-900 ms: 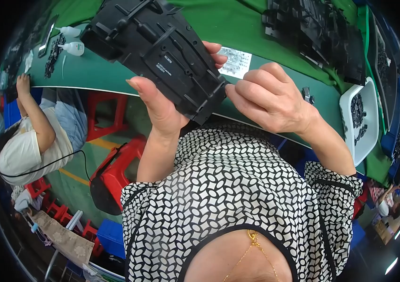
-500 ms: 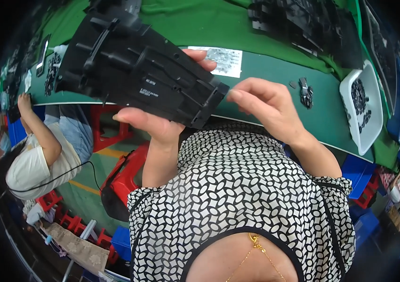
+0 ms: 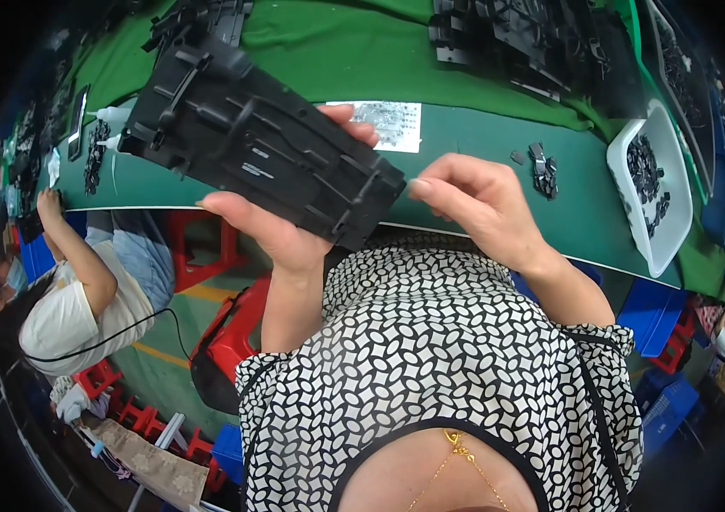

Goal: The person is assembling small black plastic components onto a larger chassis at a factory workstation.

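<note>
A long black moulded plastic panel [image 3: 294, 166] with ribs, pegs and raised channels is held up over the table's near edge, slanting from upper left to lower right. My left hand [image 3: 281, 235] is closed around it from below, its thumb along the near edge and its fingertips showing at the far edge. At the panel's right end, my right hand [image 3: 482, 200] is closed in a pinch, thumb and forefinger close against the panel's corner. Whatever sits between those fingertips is too small to make out.
A white tray [image 3: 676, 200] of small black pieces stands at right, beside a little pile of black pieces [image 3: 543, 172]. Behind the panel lies a printed sheet [image 3: 392, 128]. More black panels [image 3: 507, 43] rest on green cloth [image 3: 345, 51]. At left sits a co-worker [image 3: 72, 299].
The panel's far left end has dropped a little and swung slightly right. My right hand stays in its pinch by the panel's right end, and my left hand keeps its hold.
</note>
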`<state>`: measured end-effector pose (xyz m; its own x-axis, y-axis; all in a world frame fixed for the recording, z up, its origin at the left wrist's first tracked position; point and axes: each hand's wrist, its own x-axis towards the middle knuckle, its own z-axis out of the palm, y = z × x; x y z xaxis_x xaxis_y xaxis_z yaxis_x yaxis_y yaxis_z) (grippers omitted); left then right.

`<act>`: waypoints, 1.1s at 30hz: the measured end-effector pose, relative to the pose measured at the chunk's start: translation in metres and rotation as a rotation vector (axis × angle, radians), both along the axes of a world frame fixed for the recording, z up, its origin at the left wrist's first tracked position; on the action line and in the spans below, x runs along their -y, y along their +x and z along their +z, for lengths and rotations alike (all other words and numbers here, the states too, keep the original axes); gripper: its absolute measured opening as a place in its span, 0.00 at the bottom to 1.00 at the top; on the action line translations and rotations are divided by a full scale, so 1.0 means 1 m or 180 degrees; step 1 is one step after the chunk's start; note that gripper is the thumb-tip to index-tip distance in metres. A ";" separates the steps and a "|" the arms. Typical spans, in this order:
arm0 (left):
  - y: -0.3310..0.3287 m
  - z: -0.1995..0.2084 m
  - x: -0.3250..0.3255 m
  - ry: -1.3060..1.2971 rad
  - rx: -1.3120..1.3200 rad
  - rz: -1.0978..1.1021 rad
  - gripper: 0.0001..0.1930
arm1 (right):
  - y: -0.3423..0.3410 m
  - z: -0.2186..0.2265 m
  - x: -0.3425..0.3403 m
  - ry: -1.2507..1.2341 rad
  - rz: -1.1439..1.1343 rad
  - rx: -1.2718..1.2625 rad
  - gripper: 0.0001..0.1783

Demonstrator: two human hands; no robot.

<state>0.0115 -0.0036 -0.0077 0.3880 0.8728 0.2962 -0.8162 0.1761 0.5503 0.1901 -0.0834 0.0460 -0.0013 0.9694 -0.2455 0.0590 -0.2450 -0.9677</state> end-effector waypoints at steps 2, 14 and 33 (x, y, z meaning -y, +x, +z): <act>-0.006 0.000 -0.002 -0.0298 0.0259 -0.0053 0.51 | 0.014 0.003 0.005 0.0427 -0.0184 0.0634 0.08; -0.034 -0.023 -0.018 -0.0867 0.0327 0.0159 0.48 | 0.107 -0.010 0.036 0.0681 -0.0559 0.2558 0.07; -0.034 -0.026 -0.017 -0.0949 0.0340 0.0244 0.46 | 0.074 -0.003 0.002 0.0071 -0.0453 0.0833 0.09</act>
